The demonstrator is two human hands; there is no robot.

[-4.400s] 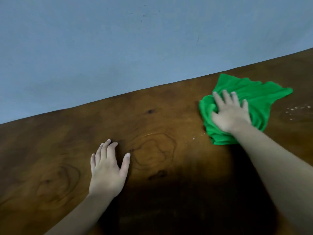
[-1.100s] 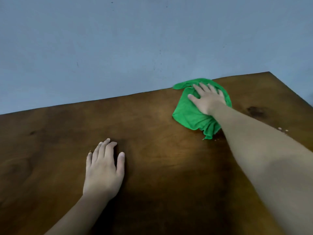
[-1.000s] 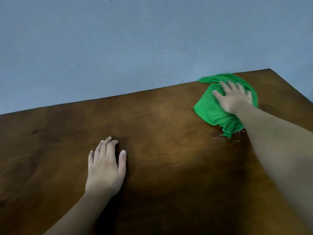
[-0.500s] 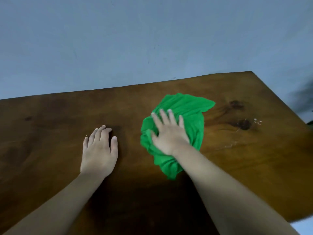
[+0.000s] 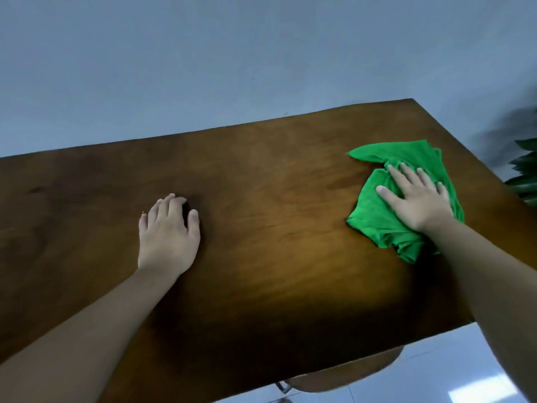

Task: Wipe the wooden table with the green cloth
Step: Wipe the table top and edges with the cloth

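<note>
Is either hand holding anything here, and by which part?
Neither grips anything. The right hand presses flat on the middle of the green cloth; the left hand lies bare on the wooden table.

The right hand [image 5: 418, 199] hides the middle of the green cloth [image 5: 374, 210]. Right of the wooden table [image 5: 261, 199], dark leaves [image 5: 526, 173] are blurred and cut by the edge. Under the table, a wooden seat [image 5: 348, 376] shows only partly.

The place looks like a plain indoor room, a home or an office; which one cannot be told. A dark wooden table [image 5: 261, 199] stands against a bare pale blue wall [image 5: 232, 53], dark plant leaves [image 5: 524, 173] show at the right, and a glossy light floor [image 5: 436, 382] reflects light below.
</note>
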